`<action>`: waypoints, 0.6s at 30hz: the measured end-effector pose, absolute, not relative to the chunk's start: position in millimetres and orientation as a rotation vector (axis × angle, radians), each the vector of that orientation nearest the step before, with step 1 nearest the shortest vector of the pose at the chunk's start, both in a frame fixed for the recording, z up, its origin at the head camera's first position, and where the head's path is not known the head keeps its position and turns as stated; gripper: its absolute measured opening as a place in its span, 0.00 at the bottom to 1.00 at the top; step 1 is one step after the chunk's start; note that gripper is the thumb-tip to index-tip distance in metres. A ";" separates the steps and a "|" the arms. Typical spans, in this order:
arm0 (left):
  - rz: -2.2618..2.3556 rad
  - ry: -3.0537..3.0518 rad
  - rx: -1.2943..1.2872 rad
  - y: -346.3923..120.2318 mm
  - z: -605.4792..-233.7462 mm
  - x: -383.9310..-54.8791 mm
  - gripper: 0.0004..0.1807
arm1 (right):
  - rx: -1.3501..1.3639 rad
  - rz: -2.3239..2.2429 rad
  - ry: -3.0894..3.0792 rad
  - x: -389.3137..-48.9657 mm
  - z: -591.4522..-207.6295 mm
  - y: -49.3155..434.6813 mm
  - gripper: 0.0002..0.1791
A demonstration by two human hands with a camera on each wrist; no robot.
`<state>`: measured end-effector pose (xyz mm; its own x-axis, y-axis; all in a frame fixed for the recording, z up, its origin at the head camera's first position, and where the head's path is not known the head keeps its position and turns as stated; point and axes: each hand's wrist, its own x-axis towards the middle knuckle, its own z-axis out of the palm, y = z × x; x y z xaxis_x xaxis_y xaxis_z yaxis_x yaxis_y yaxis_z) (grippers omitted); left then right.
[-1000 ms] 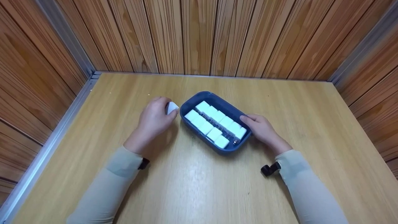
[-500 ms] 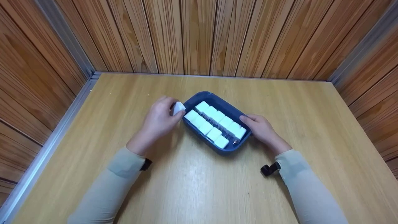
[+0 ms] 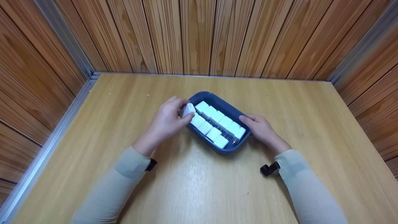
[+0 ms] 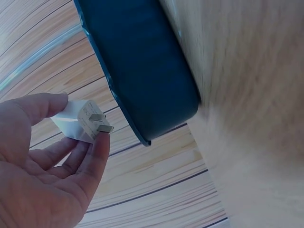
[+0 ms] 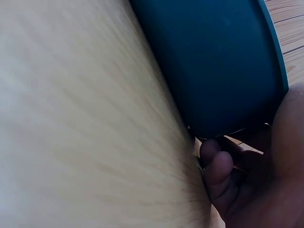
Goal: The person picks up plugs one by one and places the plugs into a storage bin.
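Observation:
My left hand (image 3: pixel 169 119) pinches a white plug adapter (image 3: pixel 188 109) between thumb and fingers, over the left end of a dark blue tray (image 3: pixel 228 109). In the left wrist view the same charger-like adapter (image 4: pixel 78 118) shows two flat metal prongs, close beside the tray's rim. Inside the tray stand two rows of white adapters (image 3: pixel 214 133), with metal prongs showing in the gap between the rows. My right hand (image 3: pixel 261 129) grips the tray's right end, thumb over the rim. In the right wrist view its fingers (image 5: pixel 221 166) curl under the tray's outer wall.
The tray stands on a wooden table (image 3: pixel 192 186). Wood-panelled walls (image 3: pixel 199 37) rise behind it and at both sides, with a metal strip (image 3: pixel 46 137) along the left edge. Small crumbs lie at the back left.
My left hand has moved right with the adapter, from beside the tray to over its left end. The right hand and the tray have stayed in place.

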<state>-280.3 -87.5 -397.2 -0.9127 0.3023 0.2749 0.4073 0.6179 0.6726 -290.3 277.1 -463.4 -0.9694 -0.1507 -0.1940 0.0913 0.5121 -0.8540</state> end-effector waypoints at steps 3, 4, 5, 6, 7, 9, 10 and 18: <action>-1.190 -2.658 -0.656 -83.5 -398.7 -280.4 0.23 | -0.053 -1.446 2.519 -290.3 -464.4 277.1 0.35; -1.197 -2.651 -0.671 -82.3 -398.9 -280.3 0.23 | -0.054 -1.450 2.521 -290.5 -464.8 277.1 0.34; -1.206 -2.645 -0.688 -81.1 -399.3 -280.1 0.23 | -0.059 -1.452 2.523 -290.7 -465.3 277.0 0.34; -1.215 -2.642 -0.705 -79.5 -399.8 -280.0 0.23 | -0.061 -1.455 2.525 -291.0 -465.7 277.0 0.34; -1.226 -2.639 -0.721 -78.1 -400.2 -279.8 0.23 | -0.063 -1.460 2.524 -291.1 -465.9 277.0 0.33; -1.242 -2.625 -0.762 -75.2 -401.1 -279.2 0.23 | -0.065 -1.464 2.523 -291.4 -466.2 276.9 0.33; -1.246 -2.619 -0.781 -73.7 -401.0 -278.6 0.23 | -0.065 -1.463 2.525 -291.4 -466.2 276.9 0.33; -1.220 -2.551 -0.977 -62.0 -402.8 -276.3 0.22 | -0.071 -1.454 2.518 -291.7 -465.7 277.0 0.34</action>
